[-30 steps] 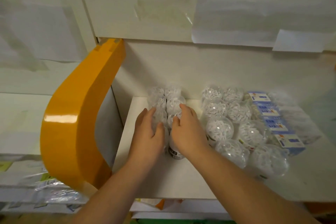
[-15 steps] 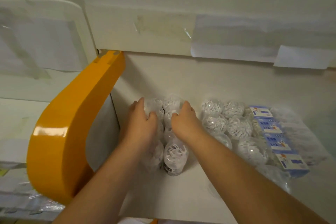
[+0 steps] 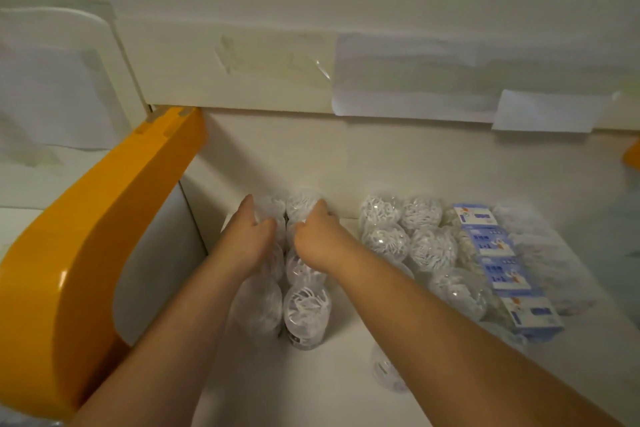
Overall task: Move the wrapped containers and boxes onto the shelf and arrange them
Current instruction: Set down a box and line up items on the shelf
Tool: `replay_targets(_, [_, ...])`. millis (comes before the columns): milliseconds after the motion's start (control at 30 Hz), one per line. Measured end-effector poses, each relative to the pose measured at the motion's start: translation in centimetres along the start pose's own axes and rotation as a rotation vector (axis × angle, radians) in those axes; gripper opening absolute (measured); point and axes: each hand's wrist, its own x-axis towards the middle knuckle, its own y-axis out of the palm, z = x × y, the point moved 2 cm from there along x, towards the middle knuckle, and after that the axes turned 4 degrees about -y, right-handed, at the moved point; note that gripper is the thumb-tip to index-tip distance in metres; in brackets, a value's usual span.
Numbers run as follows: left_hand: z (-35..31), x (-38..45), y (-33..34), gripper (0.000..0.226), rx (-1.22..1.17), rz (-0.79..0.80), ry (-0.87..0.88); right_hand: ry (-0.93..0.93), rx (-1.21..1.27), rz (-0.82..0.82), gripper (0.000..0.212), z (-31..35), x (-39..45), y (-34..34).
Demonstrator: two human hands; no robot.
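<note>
The left hand (image 3: 246, 238) and right hand (image 3: 316, 236) cover the middle containers of the wrapped pack (image 3: 304, 312); box (image 3: 533, 312) print blurs; the orange panel (image 3: 86, 253) is cropped left.

Both forearms are bare to the left hand (image 3: 247, 239) and right hand (image 3: 320, 237).

an orange curved panel (image 3: 86, 253) stands at the left end, glossy, with a bright glare spot on its face. above, white paper sheets (image 3: 412, 76) hang taped along a pale board, one small slip (image 3: 543, 113) lower at the right. a strip of clear tape (image 3: 320, 68) catches the light. another orange edge (image 3: 633, 153) shows at far right.
</note>
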Motion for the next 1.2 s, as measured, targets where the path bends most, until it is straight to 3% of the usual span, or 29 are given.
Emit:
replay_targets(100, [-1.7, -0.6, -0.4, 0.033, 0.237, -0.085, 0.135, -0.09, 0.004, -0.048, 0.044, 0.0, -1.4, -2.3])
replay_targets(200, [-4.6, -3.2, 0.5, 0.053, 0.4, -0.074, 0.324, -0.195, 0.011, -0.144, 0.047, -1.8, -3.9, -6.0])
replay_targets(333, [-7.4, -8.5, 3.7, 0.067, 0.378, 0.193, 0.546, -0.264, -0.026, -0.28, 0.048, -7.2, -9.0, -11.0])
replay_targets(433, [-7.1, -11.3, 6.3, 0.092, 0.511, 0.41, 0.648, -0.212, -0.121, -0.349, 0.043, -11.6, -13.2, -12.7])
replay_targets(533, [-6.1, -12.6, 8.4, 0.115, 0.687, 0.433, 0.753, -0.16, -0.173, -0.314, 0.047, -14.3, -15.6, -12.0])
replay_targets(667, [-5.1, -12.9, 10.2, 0.117, 0.749, 0.39, 0.798, -0.093, -0.083, -0.243, 0.056, -16.2, -16.3, -9.9])
replay_targets(1200, [-3.9, -12.0, 11.1, 0.11, 0.626, 0.384, 0.825, -0.137, -0.146, -0.453, 0.051, -15.7, -14.9, -6.8])
